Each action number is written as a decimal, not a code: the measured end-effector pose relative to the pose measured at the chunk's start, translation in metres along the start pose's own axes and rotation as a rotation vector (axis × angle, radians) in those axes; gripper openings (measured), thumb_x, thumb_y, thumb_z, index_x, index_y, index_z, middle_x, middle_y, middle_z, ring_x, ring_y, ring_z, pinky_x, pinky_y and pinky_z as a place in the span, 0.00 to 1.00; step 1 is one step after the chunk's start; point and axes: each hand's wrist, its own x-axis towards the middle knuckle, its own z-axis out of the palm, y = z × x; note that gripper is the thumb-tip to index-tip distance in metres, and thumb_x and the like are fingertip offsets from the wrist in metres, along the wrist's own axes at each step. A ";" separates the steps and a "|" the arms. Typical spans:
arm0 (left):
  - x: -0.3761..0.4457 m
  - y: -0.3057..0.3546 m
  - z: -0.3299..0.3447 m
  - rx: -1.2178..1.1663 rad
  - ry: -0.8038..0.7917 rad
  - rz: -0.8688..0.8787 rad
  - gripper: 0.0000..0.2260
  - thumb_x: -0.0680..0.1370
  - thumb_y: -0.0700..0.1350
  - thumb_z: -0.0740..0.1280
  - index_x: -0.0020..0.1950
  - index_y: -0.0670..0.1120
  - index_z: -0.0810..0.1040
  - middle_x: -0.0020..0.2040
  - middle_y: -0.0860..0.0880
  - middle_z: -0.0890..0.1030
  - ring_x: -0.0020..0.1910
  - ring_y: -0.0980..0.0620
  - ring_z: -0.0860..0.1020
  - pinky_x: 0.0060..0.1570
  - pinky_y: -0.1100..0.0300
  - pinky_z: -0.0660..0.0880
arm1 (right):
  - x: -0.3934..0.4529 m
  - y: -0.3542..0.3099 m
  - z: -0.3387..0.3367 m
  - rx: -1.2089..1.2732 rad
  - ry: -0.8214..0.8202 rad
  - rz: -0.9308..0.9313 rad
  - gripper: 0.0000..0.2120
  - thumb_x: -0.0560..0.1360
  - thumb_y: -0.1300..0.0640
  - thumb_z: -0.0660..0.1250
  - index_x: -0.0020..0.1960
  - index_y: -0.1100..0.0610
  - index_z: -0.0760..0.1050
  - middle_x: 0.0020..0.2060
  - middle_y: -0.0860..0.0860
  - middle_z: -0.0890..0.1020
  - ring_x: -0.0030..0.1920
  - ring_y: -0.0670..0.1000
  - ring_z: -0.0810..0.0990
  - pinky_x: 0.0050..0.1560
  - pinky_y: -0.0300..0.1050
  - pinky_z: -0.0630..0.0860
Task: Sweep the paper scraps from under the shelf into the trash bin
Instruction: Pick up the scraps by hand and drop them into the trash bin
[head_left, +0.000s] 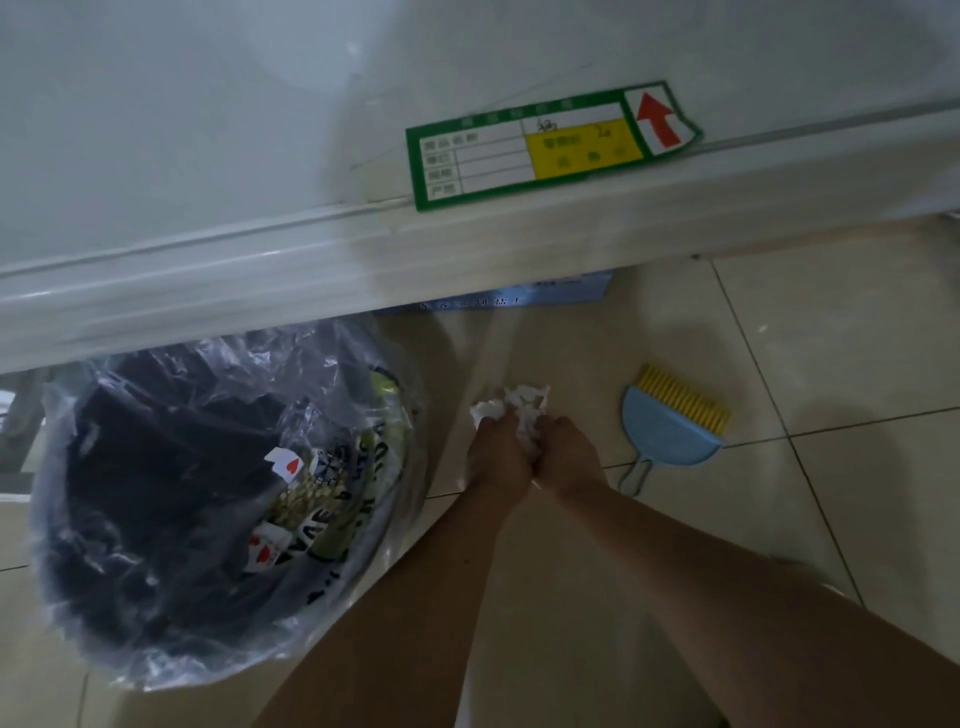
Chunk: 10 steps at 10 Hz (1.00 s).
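While bunched together, both hands (530, 457) clutch paper scraps (519, 408).

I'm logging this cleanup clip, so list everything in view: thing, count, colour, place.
trash bin: one, dark with clear liner, left, partly under the shelf
paper scraps: one crumpled wad, white, centre, gripped above the floor
dustpan: one, blue, on the floor tiles, right
brush: one, yellow bristles, lying in the dustpan
shelf: one, white, across the top
label: one, green and yellow, on the shelf
left hand: gripping the wad
right hand: gripping the wad
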 end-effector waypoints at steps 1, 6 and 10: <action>-0.017 0.011 -0.013 0.583 0.018 0.229 0.14 0.76 0.36 0.64 0.61 0.38 0.74 0.60 0.38 0.76 0.59 0.39 0.75 0.56 0.52 0.72 | -0.012 -0.004 -0.011 0.012 0.033 -0.014 0.15 0.79 0.57 0.59 0.62 0.62 0.72 0.59 0.59 0.76 0.60 0.57 0.76 0.56 0.43 0.70; -0.150 0.110 -0.085 0.514 0.180 0.449 0.13 0.80 0.38 0.54 0.61 0.39 0.73 0.62 0.39 0.76 0.61 0.43 0.74 0.59 0.57 0.67 | -0.128 -0.069 -0.113 0.103 0.239 -0.200 0.12 0.77 0.60 0.60 0.58 0.61 0.76 0.55 0.59 0.78 0.56 0.58 0.78 0.47 0.38 0.67; -0.212 0.095 -0.196 0.225 0.356 0.389 0.09 0.74 0.34 0.62 0.53 0.37 0.76 0.53 0.37 0.80 0.53 0.38 0.78 0.51 0.51 0.75 | -0.195 -0.173 -0.105 -0.006 0.255 -0.418 0.15 0.76 0.67 0.56 0.62 0.61 0.71 0.59 0.61 0.75 0.59 0.59 0.76 0.48 0.41 0.65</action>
